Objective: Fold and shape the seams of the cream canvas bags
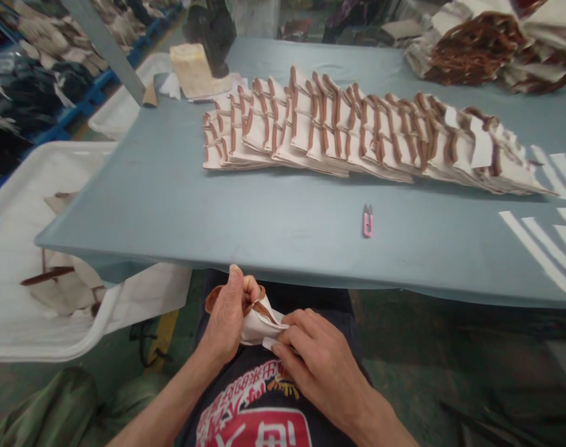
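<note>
Both hands closed: left hand (227, 316) and right hand (317, 360) pinch one cream fabric piece with brown trim (259, 324) at lap level, below the grey-blue worktop (171, 205); one pink thread snip (367, 220) lies there; red shirt print (259, 419) unreadable

Row of overlapped pieces (357, 133) ran left to right across the far half of the table (171, 205). Snips (367, 220) lay alone in front of the row, mid-table, apart from it. Block (192, 68) sat behind the row's left end, heap (478, 43) at the far right corner. Strips (543, 248) lay by the right edge. Tray (12, 248) sat left of the table, lower. Below the near edge, a single piece (259, 323) sat between left hand (227, 316) and right hand (320, 360).
</note>
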Motion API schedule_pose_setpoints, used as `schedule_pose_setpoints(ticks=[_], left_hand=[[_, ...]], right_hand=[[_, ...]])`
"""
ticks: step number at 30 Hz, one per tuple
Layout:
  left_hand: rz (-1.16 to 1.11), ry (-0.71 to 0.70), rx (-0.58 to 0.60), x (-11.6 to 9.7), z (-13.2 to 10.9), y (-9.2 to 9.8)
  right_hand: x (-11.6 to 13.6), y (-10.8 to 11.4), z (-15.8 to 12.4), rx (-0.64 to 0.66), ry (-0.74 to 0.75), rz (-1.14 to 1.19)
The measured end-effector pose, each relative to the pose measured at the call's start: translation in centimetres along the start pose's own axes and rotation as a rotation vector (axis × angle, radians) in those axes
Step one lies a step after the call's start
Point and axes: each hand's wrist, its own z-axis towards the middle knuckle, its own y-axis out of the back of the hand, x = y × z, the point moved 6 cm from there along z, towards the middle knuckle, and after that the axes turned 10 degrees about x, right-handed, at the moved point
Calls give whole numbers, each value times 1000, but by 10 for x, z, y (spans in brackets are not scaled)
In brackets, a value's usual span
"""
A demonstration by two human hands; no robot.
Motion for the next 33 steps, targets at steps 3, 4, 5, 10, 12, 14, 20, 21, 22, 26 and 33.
schedule_pose_setpoints(ticks=[3,4,5,10,12,14,20,21,22,26,33], left_hand=[[234,-27,96,-16,-6,7],[308,-19,125,-21,-8,9],[370,-3,145,-24,-10,12],[664,-11,190,-34,-14,18],[727,-45,178,-34,-14,16],[682,-61,135,-31,-14,16],[332,-35,151,-20,-15,8],[321,-46,154,-21,-16,8],[322,-64,160,-24,-19,7],[402,-91,172,-33,-29,6],[350,-139,231,-35,-34,5]], right_hand=[[0,5,3,2,27,2],[0,7,4,2,34,-8],[0,8,5,4,40,-20],[1,2,5,40,51,-85],[1,-2,4,49,44,-90],[0,-3,3,45,33,-76],[-4,11,-1,-16,-6,71],[-4,14,-2,-19,-14,83],[-4,16,-2,-19,-18,87],[-2,22,-3,-16,-7,74],[-2,29,-6,12,-43,159]])
